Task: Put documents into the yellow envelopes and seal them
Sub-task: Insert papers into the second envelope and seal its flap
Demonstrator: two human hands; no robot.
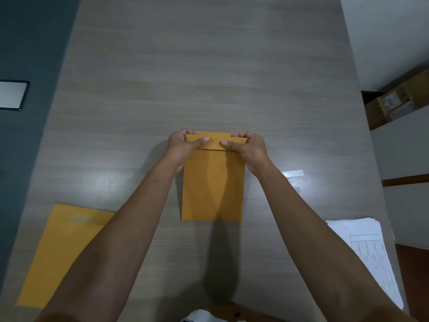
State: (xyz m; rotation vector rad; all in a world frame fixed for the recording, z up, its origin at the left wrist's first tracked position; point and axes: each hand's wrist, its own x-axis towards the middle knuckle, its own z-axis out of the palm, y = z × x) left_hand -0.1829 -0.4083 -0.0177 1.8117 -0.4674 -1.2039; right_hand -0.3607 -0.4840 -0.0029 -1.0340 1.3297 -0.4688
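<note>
Head view, steeply downward, close over table [209, 66]

dim overhead light from my end; soft glare on the table [104, 182], dark arm shadows, wide-angle bending at edges.

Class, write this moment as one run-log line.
step: sealing | left hand and right hand: pinch flap | envelope: on table

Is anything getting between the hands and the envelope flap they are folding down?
Nothing visible does. The left hand and right hand both pinch the folded flap of the middle envelope directly, thumbs on top.
</note>
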